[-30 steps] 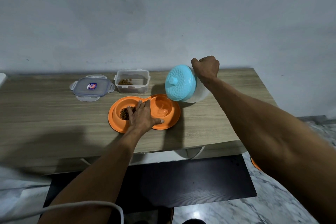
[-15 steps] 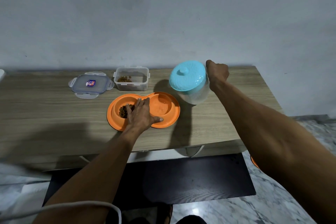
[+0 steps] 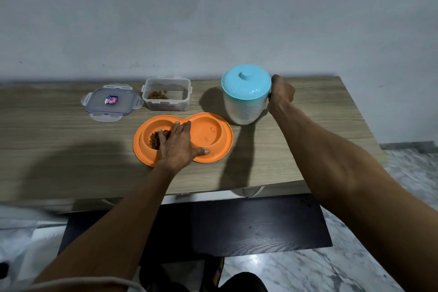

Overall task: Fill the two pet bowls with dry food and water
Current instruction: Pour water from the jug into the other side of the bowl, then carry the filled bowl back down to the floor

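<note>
An orange double pet bowl (image 3: 222, 147) lies on the wooden table (image 3: 59, 149). Its left well holds brown dry food (image 3: 154, 140); the right well looks wet with a little water. My left hand (image 3: 177, 147) rests flat on the dish's middle ridge, fingers spread. A translucent water jug with a turquoise lid (image 3: 245, 95) stands upright just behind the right well. My right hand (image 3: 280, 93) is closed around the jug's handle on its right side.
A clear plastic food box (image 3: 167, 95) with some kibble left stands behind the dish. Its clip lid (image 3: 110, 102) lies to the left. A grey wall runs behind the table. A dark mat (image 3: 248, 225) covers the marble floor below the table's front edge.
The jug went from tilted over the right well to upright, moving right and down to the table. My right hand stayed on its handle. My left hand has not moved.
</note>
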{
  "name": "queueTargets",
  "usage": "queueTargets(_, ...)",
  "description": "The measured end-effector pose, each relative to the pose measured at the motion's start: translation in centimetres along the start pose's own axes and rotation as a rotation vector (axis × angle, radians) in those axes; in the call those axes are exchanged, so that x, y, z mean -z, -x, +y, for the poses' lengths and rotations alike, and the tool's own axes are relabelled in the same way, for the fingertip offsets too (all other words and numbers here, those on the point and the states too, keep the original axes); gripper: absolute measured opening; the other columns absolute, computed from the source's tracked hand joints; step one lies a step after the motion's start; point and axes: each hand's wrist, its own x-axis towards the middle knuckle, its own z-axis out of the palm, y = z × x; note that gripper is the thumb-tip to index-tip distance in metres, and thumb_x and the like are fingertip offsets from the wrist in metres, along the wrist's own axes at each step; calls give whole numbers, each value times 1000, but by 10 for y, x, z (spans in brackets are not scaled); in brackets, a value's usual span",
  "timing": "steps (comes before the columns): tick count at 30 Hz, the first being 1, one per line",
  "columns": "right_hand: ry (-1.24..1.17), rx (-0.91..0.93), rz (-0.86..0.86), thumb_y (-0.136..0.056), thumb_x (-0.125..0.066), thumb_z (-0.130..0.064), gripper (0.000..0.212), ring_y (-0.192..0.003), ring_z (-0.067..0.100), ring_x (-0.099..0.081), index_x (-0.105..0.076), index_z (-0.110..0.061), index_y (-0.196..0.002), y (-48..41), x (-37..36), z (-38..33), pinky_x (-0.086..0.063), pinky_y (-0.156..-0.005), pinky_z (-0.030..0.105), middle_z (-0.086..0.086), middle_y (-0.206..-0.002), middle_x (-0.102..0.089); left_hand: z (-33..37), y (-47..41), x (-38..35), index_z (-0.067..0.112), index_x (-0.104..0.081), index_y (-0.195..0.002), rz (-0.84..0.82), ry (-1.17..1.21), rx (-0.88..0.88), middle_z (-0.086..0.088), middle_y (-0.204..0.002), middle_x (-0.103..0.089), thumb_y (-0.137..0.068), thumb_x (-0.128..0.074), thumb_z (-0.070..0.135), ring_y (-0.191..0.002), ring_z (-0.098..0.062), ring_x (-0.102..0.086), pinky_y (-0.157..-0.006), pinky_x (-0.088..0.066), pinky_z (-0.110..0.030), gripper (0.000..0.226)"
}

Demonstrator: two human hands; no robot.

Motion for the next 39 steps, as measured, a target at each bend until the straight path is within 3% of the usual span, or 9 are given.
queueTargets(6, -33, -11, -58, -72, -60, -19, 15, -53, 17, -50, -53, -13, -60, -6, 0, 8, -38, -47, 25, 0, -62, -58, 1, 1, 1, 16, -18, -154, -19, 2, 15, -7, -161, -23, -76, -67, 62, -152, -22, -6, -117, 1, -59, 102)
queueTargets(12, -31, -18, -76, -75, -60, -27, 18, -67, 21, -62, -63, -10, -79, -9, 3, 15, -45, -53, 27, 7, -82, -69, 4, 4, 4, 15, -18, -154, -24, 0, 13, -8, -161, -23, -77, -67, 60, -152, -23, -6, -117, 1, -59, 101)
queueTargets(16, -42, -9, -31, -85, -53, -40, 28, -76, 24, -57, -58, -14, -75, -6, 9, 15, -46, -66, 35, 5, -78, -60, 4, 3, 5, 12, -15, -154, -46, -22, -7, -7, -161, -22, -77, -67, 61, -152, -25, -6, -117, 0, -61, 105)
queueTargets(21, -1, -57, 117, -96, -35, -39, 47, -100, 36, -63, -65, -4, -101, 9, 25, 41, -53, -92, 49, 17, -106, -67, -2, 9, 9, 13, -13, -154, 44, 52, -14, -8, -162, -18, -80, -54, 70, -151, -28, -8, -115, -3, -64, 102)
queueTargets(23, 67, -76, 150, -97, -36, -38, 51, -108, 38, -61, -61, 1, -118, 18, 29, 52, -50, -95, 48, 21, -121, -64, -9, 11, 15, 12, -17, -153, 125, 99, 35, -8, -161, -21, -84, -48, 70, -150, -27, -13, -116, -9, -63, 96)
queueTargets(27, 243, -52, 66, -93, -49, -39, 53, -113, 37, -58, -53, -1, -129, 56, 17, 82, -49, -93, 41, 17, -128, -59, -43, 9, 19, 5, -28, -147, 262, 135, 216, -16, -153, -32, -89, -49, 57, -142, -34, -29, -110, -30, -57, 81)
queueTargets(33, 549, 7, -96, -73, -55, -56, 68, -115, 38, -57, -62, -10, -122, 102, -14, 117, -47, -93, 40, 17, -127, -60, -85, 1, 21, 0, -44, -132, 165, 264, 527, -24, -137, -48, -86, -56, 49, -129, -41, -44, -104, -41, -49, 69)
queueTargets(39, 670, -13, -45, -75, -62, -48, 62, -114, 38, -58, -62, -8, -123, 120, -26, 129, -51, -96, 43, 17, -127, -58, -108, -6, 26, 6, -62, -120, 50, 243, 518, -21, -127, -56, -83, -55, 51, -120, -40, -52, -98, -47, -48, 59)
